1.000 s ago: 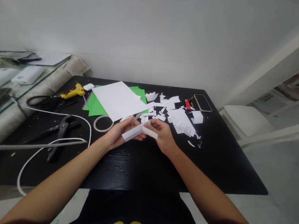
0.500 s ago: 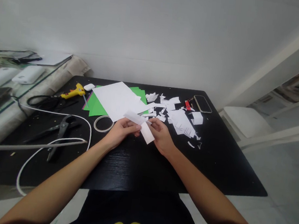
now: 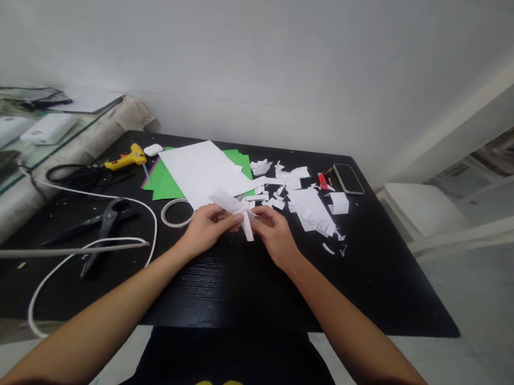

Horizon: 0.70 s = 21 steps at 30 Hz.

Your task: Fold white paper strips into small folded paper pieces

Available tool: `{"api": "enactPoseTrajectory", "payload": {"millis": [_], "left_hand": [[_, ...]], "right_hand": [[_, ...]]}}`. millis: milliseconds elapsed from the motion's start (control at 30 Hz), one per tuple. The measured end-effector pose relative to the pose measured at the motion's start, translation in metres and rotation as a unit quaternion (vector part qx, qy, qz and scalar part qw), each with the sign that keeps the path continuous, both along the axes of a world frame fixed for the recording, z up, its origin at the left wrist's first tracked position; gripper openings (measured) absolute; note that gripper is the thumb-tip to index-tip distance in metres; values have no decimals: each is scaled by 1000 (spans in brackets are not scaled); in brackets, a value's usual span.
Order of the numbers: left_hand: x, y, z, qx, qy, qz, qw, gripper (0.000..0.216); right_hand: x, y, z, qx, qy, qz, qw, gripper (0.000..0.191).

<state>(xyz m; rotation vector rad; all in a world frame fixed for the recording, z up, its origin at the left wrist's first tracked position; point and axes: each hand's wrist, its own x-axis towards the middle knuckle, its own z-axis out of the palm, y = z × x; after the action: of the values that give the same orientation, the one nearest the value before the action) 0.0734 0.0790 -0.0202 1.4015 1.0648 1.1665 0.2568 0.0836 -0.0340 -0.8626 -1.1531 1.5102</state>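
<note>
Between my two hands is a folded piece of white paper (image 3: 227, 200) with several flaps standing out from its middle. My left hand (image 3: 210, 227) pinches its left side between thumb and fingers. On the other side, my right hand (image 3: 276, 236) grips a flap, its fingertips partly hidden by the paper. One narrow flap points down toward me. Just beyond the hands lie white sheets (image 3: 199, 171) on green paper (image 3: 166, 186). Small white paper scraps (image 3: 277, 202) are scattered past my right hand, and a roll of tape (image 3: 163, 214) rests left of my left hand.
On the black table (image 3: 246, 295), a yellow glue gun (image 3: 135, 155), dark pliers (image 3: 108, 220) and a looping white cable (image 3: 154, 231) are at left. To the right are a marked white sheet (image 3: 310, 209), a red cutter (image 3: 322, 181) and a phone (image 3: 348, 179).
The folded paper has turned in my hands: its wide lower flap now shows as a narrow strip. My hands have shifted only slightly.
</note>
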Motion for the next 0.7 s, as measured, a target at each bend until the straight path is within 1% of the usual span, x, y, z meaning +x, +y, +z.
{"api": "enactPoseTrajectory", "payload": {"millis": [100,167,233,267,300,333,367,400,467,533,600,700], "left_hand": [[-3,1,-3,25,40,32,998,28],[-4,2,-4,43,66,47,996,27],[-5,2,-6,60,87,58,993,24],[-6,2,-6,68,94,62,991,21],[-6,2,-6,76,98,63,990,16],[-7,2,-6,82,100,62,990,11],[-7,1,-6,87,100,58,990,6],[-7,1,-5,90,98,52,990,6],[-7,0,-4,92,91,38,991,16],[-7,-2,-2,88,79,30,992,21],[-6,-2,-1,80,63,29,994,21],[-4,-3,2,64,31,23,997,15]], "right_hand": [[5,-1,6,19,-32,-22,999,19],[7,-2,10,74,-79,-64,992,19],[8,-4,11,154,-152,-120,969,23],[8,-5,11,183,-185,-137,956,25],[7,-6,10,195,-205,-139,949,27],[6,-7,10,192,-213,-130,949,28],[6,-8,9,177,-210,-110,955,28],[5,-8,8,155,-195,-85,965,28],[3,-8,8,114,-150,-41,981,28],[3,-7,8,91,-106,-18,990,27],[3,-5,9,84,-79,-17,993,25],[5,-3,10,88,-70,-35,993,24]]}}
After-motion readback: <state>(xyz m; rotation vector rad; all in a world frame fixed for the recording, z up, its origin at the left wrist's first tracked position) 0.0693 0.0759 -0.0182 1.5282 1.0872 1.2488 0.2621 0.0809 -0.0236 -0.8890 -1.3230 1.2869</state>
